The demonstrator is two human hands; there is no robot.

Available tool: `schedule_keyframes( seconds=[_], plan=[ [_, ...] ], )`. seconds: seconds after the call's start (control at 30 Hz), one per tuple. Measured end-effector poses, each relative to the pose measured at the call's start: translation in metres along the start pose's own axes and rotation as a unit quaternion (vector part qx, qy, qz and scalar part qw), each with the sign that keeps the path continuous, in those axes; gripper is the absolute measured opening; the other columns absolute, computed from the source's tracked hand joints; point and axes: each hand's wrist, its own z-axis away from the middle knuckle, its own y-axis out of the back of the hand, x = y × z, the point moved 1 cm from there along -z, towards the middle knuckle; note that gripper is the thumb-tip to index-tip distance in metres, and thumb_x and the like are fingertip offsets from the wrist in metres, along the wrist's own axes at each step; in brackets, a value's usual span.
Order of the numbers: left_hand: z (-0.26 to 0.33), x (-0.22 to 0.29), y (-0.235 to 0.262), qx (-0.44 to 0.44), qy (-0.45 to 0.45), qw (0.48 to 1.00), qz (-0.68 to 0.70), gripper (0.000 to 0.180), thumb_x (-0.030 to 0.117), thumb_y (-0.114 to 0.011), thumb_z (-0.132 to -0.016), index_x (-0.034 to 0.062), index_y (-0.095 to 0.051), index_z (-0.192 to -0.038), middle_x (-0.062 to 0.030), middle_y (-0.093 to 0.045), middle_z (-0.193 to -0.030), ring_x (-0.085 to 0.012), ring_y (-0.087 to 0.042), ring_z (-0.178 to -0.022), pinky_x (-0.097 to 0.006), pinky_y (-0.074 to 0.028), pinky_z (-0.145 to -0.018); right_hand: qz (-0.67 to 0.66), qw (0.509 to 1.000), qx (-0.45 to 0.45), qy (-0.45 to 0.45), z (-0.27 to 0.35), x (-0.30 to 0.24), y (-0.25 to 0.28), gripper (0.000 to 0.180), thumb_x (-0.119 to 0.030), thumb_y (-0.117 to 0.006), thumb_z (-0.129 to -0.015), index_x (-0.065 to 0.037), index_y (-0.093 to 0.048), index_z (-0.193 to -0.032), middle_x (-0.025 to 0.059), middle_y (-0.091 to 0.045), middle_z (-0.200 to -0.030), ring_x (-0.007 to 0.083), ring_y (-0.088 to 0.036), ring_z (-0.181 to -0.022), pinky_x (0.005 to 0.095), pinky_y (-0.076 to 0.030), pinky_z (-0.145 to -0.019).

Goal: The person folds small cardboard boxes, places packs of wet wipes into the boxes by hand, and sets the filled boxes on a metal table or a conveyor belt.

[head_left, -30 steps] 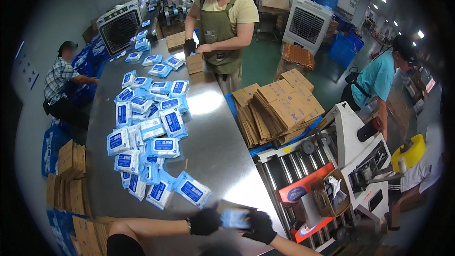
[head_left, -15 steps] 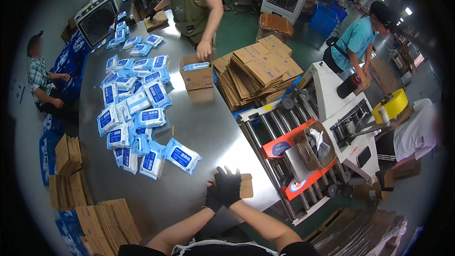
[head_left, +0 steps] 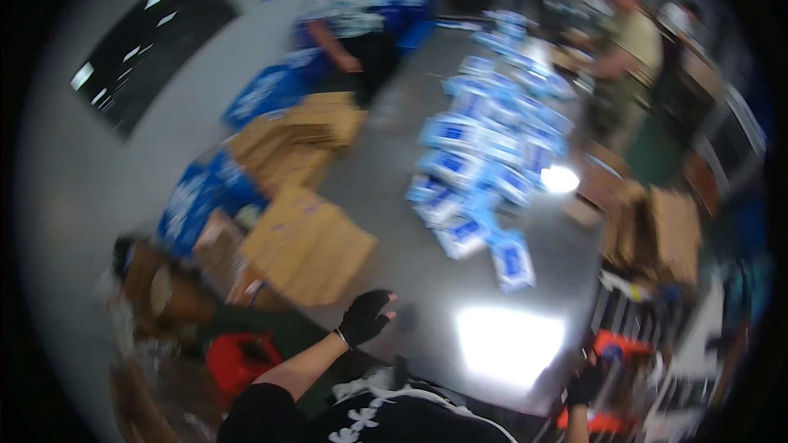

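My left hand, in a black fingerless glove, hovers over the near left edge of the metal table. Its thumb and fingers are apart with nothing between them. Closest to it is a stack of flattened cardboard boxes. My right hand, gloved the same way, is at the table's near right corner beside an orange part of the roller machine. Motion smears its fingers, so its grip cannot be told. Blue-and-white soft packs lie heaped along the table, with one pack at the near end.
An open carton and more flattened cartons stand at the right. One person works at the table's far right, another at the far left. Blue bags and a red container are on the left.
The view has swung left and blurred. My hands, formerly together over a small cardboard piece, are now wide apart: the left by the flattened boxes, the right by the machine.
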Motion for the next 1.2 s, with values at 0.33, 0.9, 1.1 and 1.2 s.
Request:
schedule_keyframes(
  seconds=[0.33,0.9,1.1,1.2],
  plan=[
    [0.088,-0.244,0.235,0.266,0.29,0.917,-0.064,0.062,0.031,-0.066,-0.086,0.0011,-0.046,-0.136,-0.0207,-0.052,-0.134,-0.0354,-0.051,-0.124,-0.041,-0.04,-0.103,0.091,0.949,-0.301,0.028,-0.011,-0.084,-0.559,0.024,-0.026,-0.07,-0.085,-0.006,-0.057,-0.082,0.006,-0.063,-0.073,0.0148,-0.061,-0.066,0.0313,-0.049,-0.061],
    [0.013,0.012,0.068,-0.092,0.068,0.849,0.515,0.086,0.037,-0.069,-0.086,-0.0015,-0.024,-0.148,-0.0199,-0.051,-0.127,-0.0273,-0.047,-0.121,-0.039,-0.035,-0.105,0.397,0.903,-0.166,0.01,0.013,-0.225,-0.481,0.036,-0.028,-0.055,-0.092,-0.005,-0.054,-0.12,0.0192,-0.067,-0.102,0.0348,-0.065,-0.093,0.0395,-0.052,-0.079],
    [0.015,-0.075,-0.116,-0.261,-0.074,0.882,0.386,0.056,0.039,-0.067,-0.088,-0.0031,-0.047,-0.12,-0.0126,-0.058,-0.089,-0.0156,-0.056,-0.09,-0.032,-0.046,-0.082,0.183,0.909,-0.154,-0.341,0.062,-0.116,-0.459,0.049,-0.023,-0.069,-0.089,-0.011,-0.05,-0.133,0.0061,-0.066,-0.108,0.0147,-0.062,-0.088,0.032,-0.051,-0.078],
    [0.011,-0.032,-0.092,-0.307,0.01,0.834,0.458,0.052,0.038,-0.071,-0.083,0.0012,-0.054,-0.115,-0.009,-0.062,-0.092,-0.0139,-0.059,-0.091,-0.033,-0.049,-0.079,0.0,0.947,-0.083,-0.31,0.086,-0.083,-0.419,0.06,-0.02,-0.073,-0.086,-0.01,-0.046,-0.138,0.004,-0.065,-0.109,0.0089,-0.059,-0.077,0.0268,-0.051,-0.066]
  ],
)
